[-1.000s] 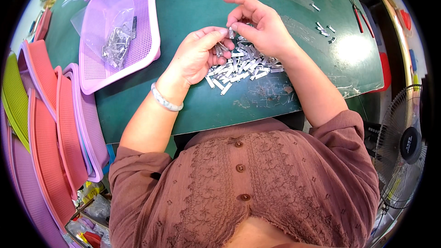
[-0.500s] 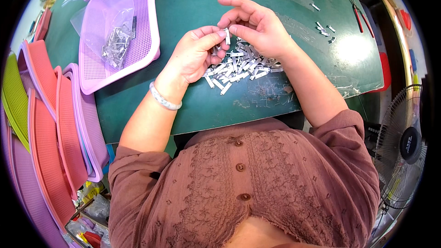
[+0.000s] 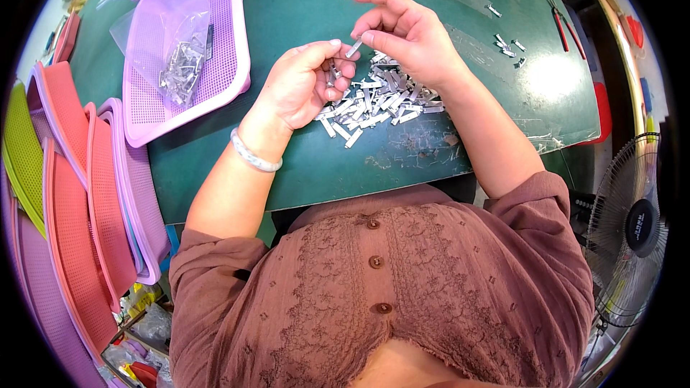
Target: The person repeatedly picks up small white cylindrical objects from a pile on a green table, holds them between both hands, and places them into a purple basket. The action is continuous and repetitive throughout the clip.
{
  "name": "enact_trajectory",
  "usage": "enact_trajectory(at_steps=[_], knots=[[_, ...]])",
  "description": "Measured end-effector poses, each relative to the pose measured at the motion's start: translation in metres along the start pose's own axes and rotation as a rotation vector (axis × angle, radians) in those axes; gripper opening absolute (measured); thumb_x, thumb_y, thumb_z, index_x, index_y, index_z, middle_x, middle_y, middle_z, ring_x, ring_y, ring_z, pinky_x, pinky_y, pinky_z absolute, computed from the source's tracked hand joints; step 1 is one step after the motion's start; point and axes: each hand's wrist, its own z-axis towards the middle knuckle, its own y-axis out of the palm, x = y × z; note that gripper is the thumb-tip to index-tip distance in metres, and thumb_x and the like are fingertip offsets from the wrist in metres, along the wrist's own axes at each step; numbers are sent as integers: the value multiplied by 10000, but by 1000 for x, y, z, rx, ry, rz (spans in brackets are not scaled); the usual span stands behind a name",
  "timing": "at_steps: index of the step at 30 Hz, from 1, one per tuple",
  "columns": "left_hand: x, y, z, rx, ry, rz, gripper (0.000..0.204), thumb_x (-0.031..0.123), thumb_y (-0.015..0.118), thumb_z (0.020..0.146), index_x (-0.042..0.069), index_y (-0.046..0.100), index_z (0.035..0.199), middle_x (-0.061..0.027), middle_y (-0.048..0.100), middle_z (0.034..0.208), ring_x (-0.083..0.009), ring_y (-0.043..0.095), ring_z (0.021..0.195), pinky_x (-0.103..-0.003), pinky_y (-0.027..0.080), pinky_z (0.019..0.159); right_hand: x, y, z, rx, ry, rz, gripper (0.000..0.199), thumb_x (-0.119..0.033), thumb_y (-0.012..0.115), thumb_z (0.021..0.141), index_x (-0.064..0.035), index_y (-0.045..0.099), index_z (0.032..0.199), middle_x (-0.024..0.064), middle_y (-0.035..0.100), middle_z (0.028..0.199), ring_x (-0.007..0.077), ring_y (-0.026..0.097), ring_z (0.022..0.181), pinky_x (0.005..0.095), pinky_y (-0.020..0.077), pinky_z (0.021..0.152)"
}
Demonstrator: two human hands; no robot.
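Between the thumb and forefinger of my right hand [image 3: 402,32] is a small silver metal piece [image 3: 353,48], narrow and flat, slanting toward my left hand. My left hand [image 3: 298,82] is curled around another small metal piece [image 3: 333,75], partly hidden by the fingers; its thumb is lifted, and its fingertips are close to the piece in my right hand. Just below and beside both hands lies a loose pile of similar silver metal pieces [image 3: 388,97] on the green table [image 3: 309,183].
A lilac perforated basket [image 3: 237,65] at the left holds a clear bag of metal pieces [image 3: 183,72]. Stacked coloured baskets [image 3: 86,194] stand left of the table. At the right are several scattered pieces [image 3: 504,46], red-handled pliers [image 3: 560,29] and a fan [image 3: 632,230].
My right hand has moved slightly up and right with its metal piece, which has tilted from upright to slanted. The left thumb has come off that piece.
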Motion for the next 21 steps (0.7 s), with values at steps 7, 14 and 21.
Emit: enact_trajectory(at_steps=[7,14,21], knots=[[0,-1,-1,-11,21,73,197,182,516,866,-4,579,845,-22,532,667,-69,450,524,-155,330,430,-1,0,1,44,-21,18,421,37,557,790,-3,455,1197,43,598,850,77,552,784,207,434,716],[-1,-1,0,67,99,97,136,148,562,844,15,586,841,-11,541,672,-63,455,529,-167,342,443,-1,-1,1,16,-16,62,452,62,556,775,-1,442,1208,71,596,905,99,560,830,224,442,761],[-2,-5,3,95,141,110,137,136,582,831,3,580,866,-30,560,692,-75,492,544,-179,384,463,-4,-1,1,26,4,70,454,62,555,776,3,437,1210,77,597,913,103,563,842,228,445,772]])
